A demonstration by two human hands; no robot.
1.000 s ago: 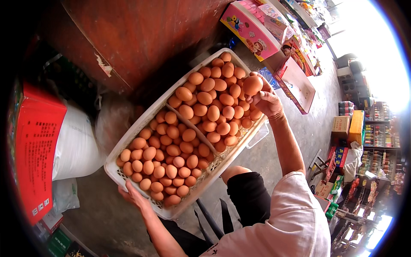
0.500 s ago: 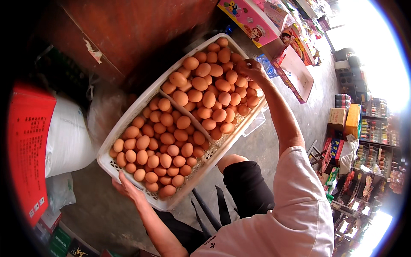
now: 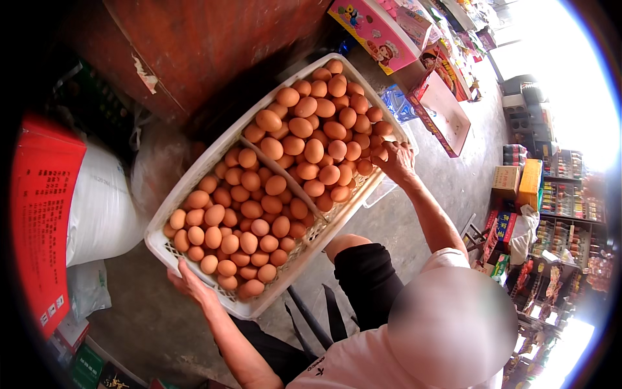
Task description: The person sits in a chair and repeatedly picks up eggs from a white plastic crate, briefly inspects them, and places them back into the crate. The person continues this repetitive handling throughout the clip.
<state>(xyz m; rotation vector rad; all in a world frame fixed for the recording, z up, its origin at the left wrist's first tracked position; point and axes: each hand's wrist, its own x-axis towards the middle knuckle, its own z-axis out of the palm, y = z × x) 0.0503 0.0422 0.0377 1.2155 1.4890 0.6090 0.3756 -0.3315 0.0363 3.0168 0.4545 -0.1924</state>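
A white plastic crate [image 3: 299, 266] slants across the middle, a divider [image 3: 280, 172] splitting it into two compartments. Brown eggs [image 3: 253, 207] are heaped in both. My left hand [image 3: 194, 285] grips the crate's near left corner, thumb up on the rim and the other fingers partly hidden below it. Over at the right edge of the far compartment, my right hand [image 3: 398, 163] has its fingers curled down around an egg [image 3: 380, 153] beside the rim; the fingertips are partly lost among the eggs.
Left of the crate stand a white sack [image 3: 100, 201] and a red carton [image 3: 48, 214]. A reddish-brown wooden panel [image 3: 214, 45] rises behind it. Beyond my right hand sit an open shallow box [image 3: 444, 113] and a pink box [image 3: 372, 32]. Stocked shelves [image 3: 564, 220] line the far right.
My right hand has moved from the crate's far right side toward me along the rim, lower among the eggs. My left hand keeps its place on the corner.
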